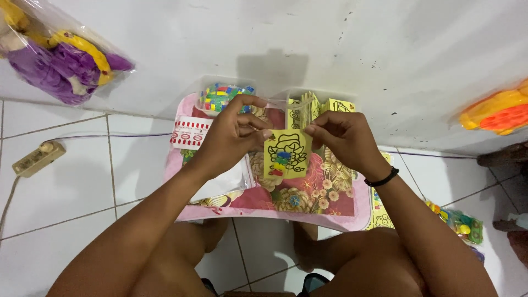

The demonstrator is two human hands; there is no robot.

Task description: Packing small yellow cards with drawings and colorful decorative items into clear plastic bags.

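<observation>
My left hand (234,135) and my right hand (344,137) together pinch the top edge of a small yellow card (286,157) with a black line drawing and a few coloured patches. The card hangs upright above a small pink table (341,212) with a flower pattern. Behind the card stands a clear tub (324,98) with more yellow cards upright in it. A second clear tub (212,99), full of small coloured pieces, sits just behind my left hand. A black band circles my right wrist.
A red-and-white packet (190,132) and a clear plastic bag (228,184) lie on the table's left side. On the tiled floor are a power strip (36,158), a bagged purple and yellow toy (60,60), an orange toy (498,113) and a bag of coloured bits (462,223). A white wall lies beyond.
</observation>
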